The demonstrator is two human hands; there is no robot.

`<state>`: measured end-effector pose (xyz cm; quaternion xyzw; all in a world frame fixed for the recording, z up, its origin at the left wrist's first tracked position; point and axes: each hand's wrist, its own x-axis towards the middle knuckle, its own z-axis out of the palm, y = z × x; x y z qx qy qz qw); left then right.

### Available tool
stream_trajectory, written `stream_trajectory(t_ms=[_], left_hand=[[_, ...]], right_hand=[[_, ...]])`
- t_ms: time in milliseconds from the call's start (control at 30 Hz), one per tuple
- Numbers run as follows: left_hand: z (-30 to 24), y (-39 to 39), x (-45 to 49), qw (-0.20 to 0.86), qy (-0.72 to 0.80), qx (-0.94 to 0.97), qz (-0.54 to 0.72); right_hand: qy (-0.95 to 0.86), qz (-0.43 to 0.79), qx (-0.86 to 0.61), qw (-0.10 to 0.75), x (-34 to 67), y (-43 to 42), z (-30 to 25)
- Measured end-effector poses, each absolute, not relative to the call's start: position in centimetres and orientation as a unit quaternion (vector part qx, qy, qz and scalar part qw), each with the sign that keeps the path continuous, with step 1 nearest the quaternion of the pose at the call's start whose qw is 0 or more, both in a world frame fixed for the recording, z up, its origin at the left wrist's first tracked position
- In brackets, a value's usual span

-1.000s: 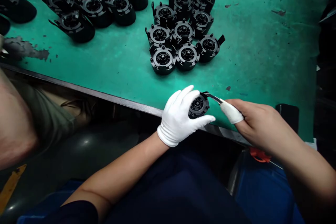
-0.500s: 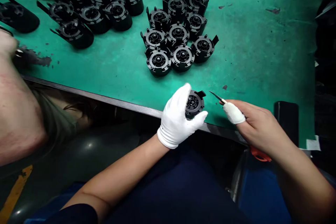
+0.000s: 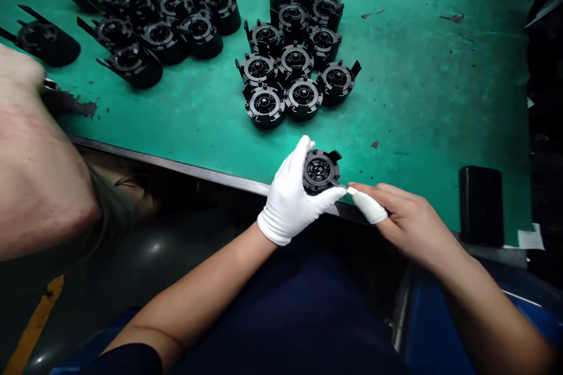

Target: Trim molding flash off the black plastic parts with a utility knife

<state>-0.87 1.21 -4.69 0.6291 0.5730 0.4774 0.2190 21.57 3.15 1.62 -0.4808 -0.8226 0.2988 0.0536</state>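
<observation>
My left hand (image 3: 294, 196), in a white glove, grips a round black plastic part (image 3: 320, 171) over the near edge of the green table (image 3: 422, 88). My right hand (image 3: 402, 220) is bare, with white wrapping on one fingertip. It pinches a small thin blade (image 3: 345, 188) whose tip touches the lower right rim of the part. A cluster of several identical black parts (image 3: 294, 58) stands on the table just beyond my hands.
A second group of black parts (image 3: 149, 6) fills the far left of the table. Another person's bare arm (image 3: 35, 158) reaches in at the left. A black rectangular object (image 3: 481, 205) lies at the table's near right edge. Patches of worn surface show at the back.
My left hand turned the part so its face points up. The blade, held away from the part half a second ago, has come back against its rim. The view shifted slightly.
</observation>
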Motion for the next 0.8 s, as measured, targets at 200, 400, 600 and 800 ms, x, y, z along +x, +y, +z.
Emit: stream_trajectory(t_ms=[200, 400, 600, 800], left_hand=[[-4.7, 1.2, -0.3, 0.188, 0.597, 0.622, 0.470], [-5.1, 1.3, -0.2, 0.170, 0.591, 0.623, 0.485], [-5.4, 1.4, -0.3, 0.143, 0.585, 0.625, 0.496], [-5.6, 1.4, 0.1, 0.130, 0.588, 0.626, 0.496]], right_hand=[[-0.837, 0.127, -0.532, 0.002, 20.5, 1.9, 1.5], [-0.832, 0.141, -0.537, 0.006, 20.2, 1.6, 1.9], [-0.825, 0.061, -0.561, 0.007, 19.3, 0.3, 1.5], [-0.797, 0.031, -0.602, 0.036, 18.1, -0.6, 0.6]])
